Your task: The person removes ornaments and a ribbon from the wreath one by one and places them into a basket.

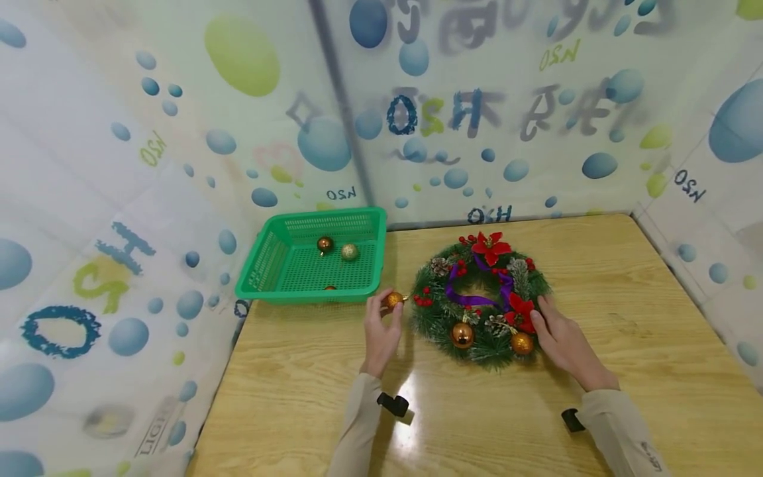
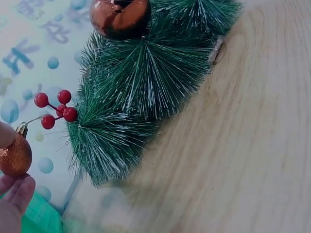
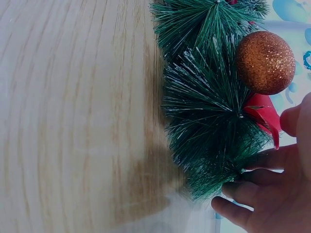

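Observation:
My left hand [image 1: 381, 334] pinches a glittery orange Christmas ball [image 1: 395, 299] by its round body, between thumb and fingertips. The ball's gold cap points towards the wreath, and its thin hanging loop shows beside red berries [image 2: 56, 109] in the left wrist view. A green pine wreath [image 1: 438, 322] lies on the table, with red flowers, pinecones, a purple ribbon [image 1: 471, 300], a shiny copper ball [image 1: 461, 335] and a glittery orange ball [image 3: 266, 63] on it. My right hand [image 1: 566, 339] rests at the wreath's right edge, fingers loosely extended, thumb near the lower red flower [image 1: 521, 313].
A green plastic basket [image 1: 310, 294] stands at the back left, just behind my left hand. Inside lie a brown ball [image 1: 324, 244], a pale gold ball [image 1: 349, 252] and a partly hidden orange one. Patterned sheeting [image 1: 453, 152] borders the wooden table [image 1: 298, 397].

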Available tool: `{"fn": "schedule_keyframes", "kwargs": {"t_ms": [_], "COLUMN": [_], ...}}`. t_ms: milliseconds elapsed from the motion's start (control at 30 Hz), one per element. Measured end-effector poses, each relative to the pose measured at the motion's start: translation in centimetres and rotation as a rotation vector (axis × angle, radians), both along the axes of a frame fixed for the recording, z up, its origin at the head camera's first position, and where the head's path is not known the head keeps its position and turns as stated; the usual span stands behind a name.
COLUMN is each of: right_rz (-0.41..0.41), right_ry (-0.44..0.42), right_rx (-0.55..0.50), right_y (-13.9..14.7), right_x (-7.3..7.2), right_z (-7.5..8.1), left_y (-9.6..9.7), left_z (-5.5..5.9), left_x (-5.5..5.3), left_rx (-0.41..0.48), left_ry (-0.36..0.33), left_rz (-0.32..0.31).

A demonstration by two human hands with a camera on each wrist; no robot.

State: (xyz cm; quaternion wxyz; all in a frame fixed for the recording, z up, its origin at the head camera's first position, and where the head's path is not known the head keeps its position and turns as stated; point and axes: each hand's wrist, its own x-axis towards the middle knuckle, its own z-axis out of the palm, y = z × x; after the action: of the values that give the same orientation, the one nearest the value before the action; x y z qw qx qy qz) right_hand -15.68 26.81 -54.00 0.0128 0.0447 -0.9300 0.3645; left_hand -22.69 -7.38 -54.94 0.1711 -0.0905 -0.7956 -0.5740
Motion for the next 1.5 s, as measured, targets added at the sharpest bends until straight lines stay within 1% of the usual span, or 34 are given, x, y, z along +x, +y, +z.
{"fn": "schedule_keyframes", "kwargs": {"t_ms": [33,100,133,267,367,567,733,800,900,1033,1167,1333,1500], "right_rz": [0.0,-0.001,-0.002,0.001,0.003,0.006,0.004,0.005,0.006,0.005,0.008,0.008,0.004], "right_ry": [0.002,-0.001,-0.002,-0.021,-0.029,-0.024,0.002,0.009,0.001,-0.017,-0.021,-0.021,-0.034], "right_rx": [0.003,0.006,0.007,0.01,0.01,0.003,0.013,0.015,0.013,0.015,0.017,0.012,0.009], "right_y": [0.0,0.0,0.0,0.0,0.0,0.1,0.2,0.2,0.2,0.2,0.1,0.1,0.0], "right_x": [0.0,0.0,0.0,-0.1,-0.1,-0.2,-0.2,-0.2,-0.2,-0.1,-0.1,0.0,0.1], "right_z": [0.0,-0.1,-0.1,-0.1,-0.1,0.0,-0.4,-0.5,-0.4,-0.3,-0.1,0.0,0.0], "left_y": [0.0,-0.3,-0.2,-0.3,-0.4,-0.5,-0.5,-0.5,-0.7,-1.0,-1.4,-1.5,-1.7], "left_z": [0.0,-0.7,-0.7,-0.9,-1.2,-1.7,-2.2,-2.2,-2.0,-1.5,-1.0,-0.1,0.8], "left_x": [0.0,-0.5,-0.5,-0.3,0.0,0.3,0.4,0.4,0.6,0.7,0.6,0.6,0.4], "left_rx": [0.002,-0.006,-0.002,0.013,0.019,-0.001,0.001,0.002,0.004,0.01,0.015,0.02,0.015], "left_ry": [-0.001,0.004,0.008,0.01,0.002,-0.033,-0.066,-0.075,-0.07,-0.024,0.013,0.028,0.06], "left_rz": [-0.003,-0.003,0.001,0.013,0.007,-0.022,-0.051,-0.048,-0.027,-0.004,-0.008,-0.017,-0.009]}}
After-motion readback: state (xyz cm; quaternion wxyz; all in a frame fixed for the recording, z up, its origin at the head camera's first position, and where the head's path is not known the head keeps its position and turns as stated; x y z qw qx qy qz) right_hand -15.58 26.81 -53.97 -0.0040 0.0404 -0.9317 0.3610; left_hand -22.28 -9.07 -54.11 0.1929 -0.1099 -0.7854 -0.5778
